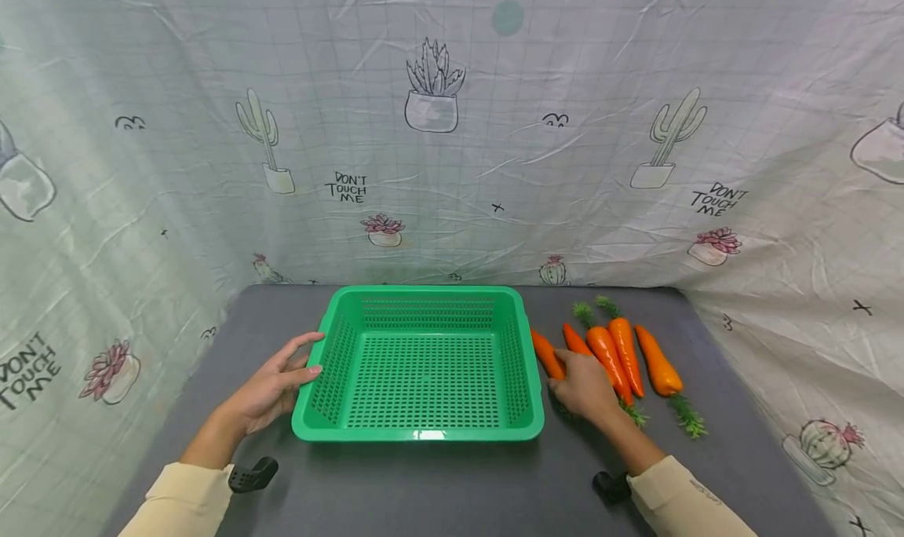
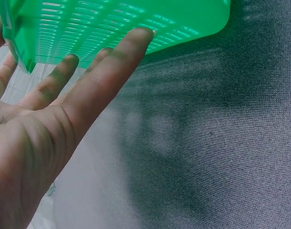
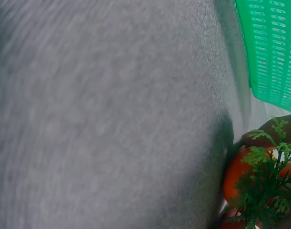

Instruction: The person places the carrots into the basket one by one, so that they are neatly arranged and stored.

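Left hand [image 1: 271, 380]: fingers apart, extended; tips against the left side of the green basket [image 1: 417, 435].
Right hand [image 1: 585, 384]: fingers clamped on a carrot [image 1: 545, 354].
Held carrot: just beside the basket's right wall, outside it; leafy top [image 3: 264, 191] visible in the right wrist view.
Other carrots [image 1: 657, 360]: four; right of the basket on the grey table [image 1: 424, 490]; leftmost partly hidden by the right hand.
Backdrop [image 1: 452, 207]: pale cloth; potted-cactus print.

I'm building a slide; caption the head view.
Left fingers rest against a green basket while right fingers hold a carrot beside it, more carrots to the right.
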`<move>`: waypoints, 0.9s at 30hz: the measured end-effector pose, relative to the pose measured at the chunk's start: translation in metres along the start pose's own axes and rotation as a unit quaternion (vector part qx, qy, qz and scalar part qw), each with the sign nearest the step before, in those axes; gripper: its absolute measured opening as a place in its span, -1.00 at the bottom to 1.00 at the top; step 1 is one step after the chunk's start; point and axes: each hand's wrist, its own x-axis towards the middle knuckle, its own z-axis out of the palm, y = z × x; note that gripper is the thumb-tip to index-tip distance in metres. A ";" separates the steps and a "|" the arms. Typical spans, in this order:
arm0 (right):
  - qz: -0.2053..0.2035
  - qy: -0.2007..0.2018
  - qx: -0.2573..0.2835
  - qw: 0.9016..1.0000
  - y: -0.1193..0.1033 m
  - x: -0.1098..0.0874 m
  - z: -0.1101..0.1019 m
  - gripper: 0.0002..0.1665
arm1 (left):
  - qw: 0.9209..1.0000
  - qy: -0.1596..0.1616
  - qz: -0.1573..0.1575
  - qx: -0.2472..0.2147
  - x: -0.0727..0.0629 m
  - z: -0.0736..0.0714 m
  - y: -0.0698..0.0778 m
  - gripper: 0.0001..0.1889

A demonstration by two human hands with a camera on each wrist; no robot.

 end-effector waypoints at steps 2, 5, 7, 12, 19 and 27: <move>0.004 -0.005 0.006 1.000 0.000 0.000 0.000 -0.35 | 1.000 0.001 0.000 0.000 0.001 0.000 0.000 -0.27; 0.014 -0.006 0.012 1.000 0.000 0.000 0.000 -0.36 | 1.000 0.001 0.000 0.000 0.002 0.000 0.000 -0.27; 0.022 -0.009 0.023 0.999 0.000 -0.001 -0.001 -0.36 | 1.000 0.001 0.000 0.001 0.002 0.000 0.000 -0.27; 0.036 -0.016 0.038 0.999 0.001 -0.003 -0.005 -0.36 | 1.000 0.004 0.004 0.002 0.003 0.000 -0.001 -0.29; 0.045 -0.016 0.054 0.997 0.001 -0.002 -0.009 -0.33 | 1.000 0.000 0.012 -0.002 0.003 -0.002 -0.003 -0.31; 0.061 -0.019 0.096 0.993 0.000 -0.002 -0.019 -0.37 | 1.000 0.001 0.008 -0.002 0.003 -0.001 -0.003 -0.30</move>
